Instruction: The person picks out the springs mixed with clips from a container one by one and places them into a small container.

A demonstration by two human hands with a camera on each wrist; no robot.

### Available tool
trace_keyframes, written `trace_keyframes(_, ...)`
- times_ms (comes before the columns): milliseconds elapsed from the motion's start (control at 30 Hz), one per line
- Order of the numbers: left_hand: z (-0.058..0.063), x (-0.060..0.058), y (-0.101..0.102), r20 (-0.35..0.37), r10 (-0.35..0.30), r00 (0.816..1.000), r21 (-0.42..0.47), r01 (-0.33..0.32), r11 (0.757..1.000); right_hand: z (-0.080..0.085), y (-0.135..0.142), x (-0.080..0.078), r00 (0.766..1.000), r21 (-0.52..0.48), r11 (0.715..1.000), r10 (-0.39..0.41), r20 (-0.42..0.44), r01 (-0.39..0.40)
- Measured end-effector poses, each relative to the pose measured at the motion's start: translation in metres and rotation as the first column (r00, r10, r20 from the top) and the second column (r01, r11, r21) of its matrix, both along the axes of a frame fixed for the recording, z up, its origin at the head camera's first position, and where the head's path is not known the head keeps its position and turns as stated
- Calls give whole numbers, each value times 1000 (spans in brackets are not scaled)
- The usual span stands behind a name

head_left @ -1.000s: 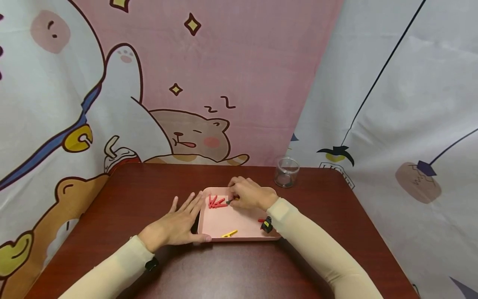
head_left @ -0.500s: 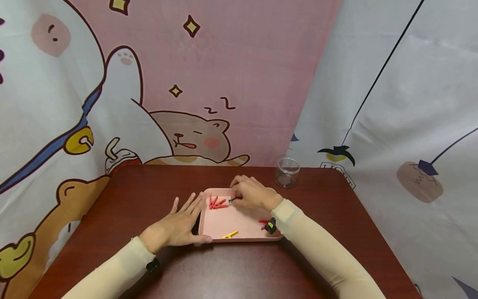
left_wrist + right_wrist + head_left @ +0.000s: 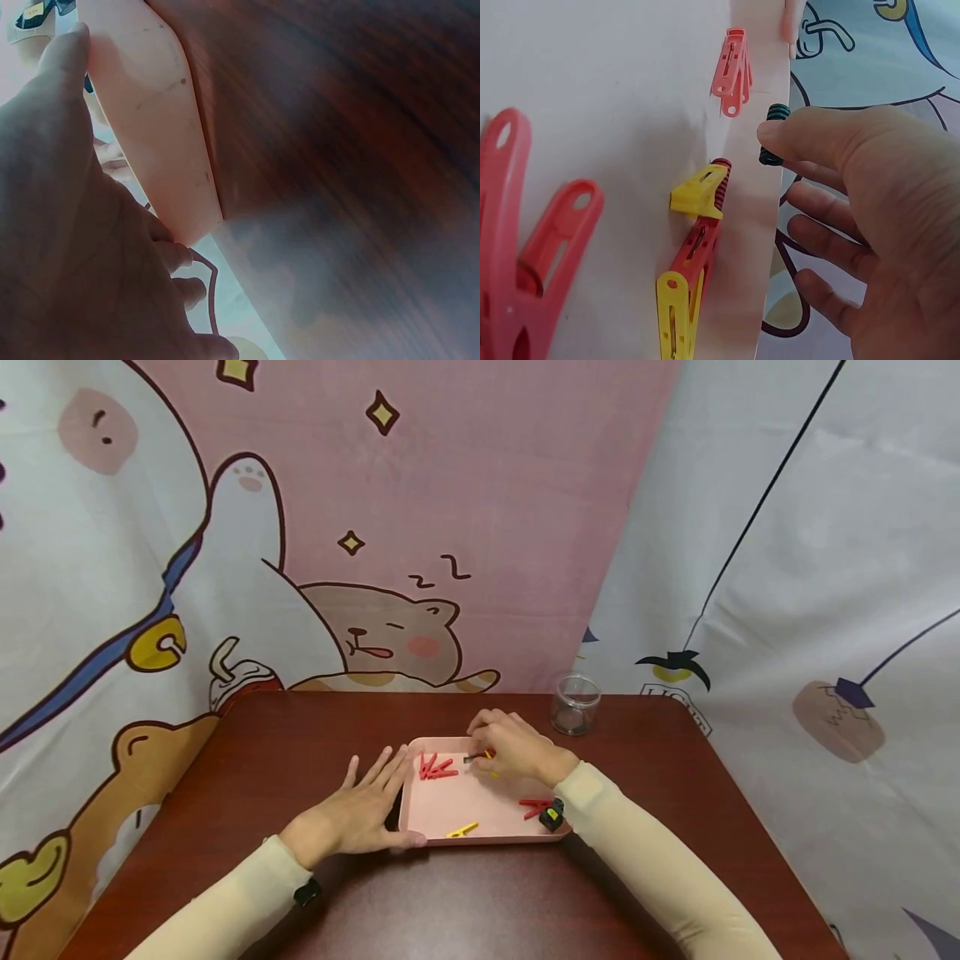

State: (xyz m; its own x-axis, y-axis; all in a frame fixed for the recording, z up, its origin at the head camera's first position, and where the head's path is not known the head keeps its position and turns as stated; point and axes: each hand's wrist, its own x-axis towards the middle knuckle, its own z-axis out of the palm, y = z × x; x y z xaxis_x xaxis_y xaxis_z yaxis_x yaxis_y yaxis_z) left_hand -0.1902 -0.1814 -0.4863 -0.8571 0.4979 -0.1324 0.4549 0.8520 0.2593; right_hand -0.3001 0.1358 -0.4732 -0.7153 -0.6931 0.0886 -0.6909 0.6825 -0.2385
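Note:
In the head view, my right hand (image 3: 517, 750) is over the far part of a pink tray (image 3: 420, 814). Its thumb and fingers pinch a small dark green ridged piece, like a coil (image 3: 775, 135). Just below it in the right wrist view are a yellow clip (image 3: 699, 192), a dark red ridged piece (image 3: 721, 181) and a red-and-yellow clip (image 3: 676, 300). My left hand (image 3: 358, 814) lies with straight fingers along the tray's left edge, thumb at the near corner. Several red clothespins (image 3: 437, 767) lie at the tray's left.
A yellow clothespin (image 3: 462, 830) sits by the tray's near edge, a red clothespin (image 3: 532, 808) at its right near the wrist camera. A clear glass jar (image 3: 575, 703) stands behind the tray on the dark wood table (image 3: 300, 735). A printed cloth hangs behind.
My right hand has shifted slightly right, still holding the dark ridged piece. More of the red clothespin by the wrist and some yellow beneath the hand now show. My left hand stays put.

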Motion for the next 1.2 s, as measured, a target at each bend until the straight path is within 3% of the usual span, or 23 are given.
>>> trace_keyframes(433,-4,1,-3,-4,9,1000,19,-8,1000,-1,17,3,994,-1,1000,29,-102,-30)
trace_keyframes(1200,-3,0,-2,-9,-4,1000,5,4,1000,19,55,8,995,-158,986,-71,-64,61)
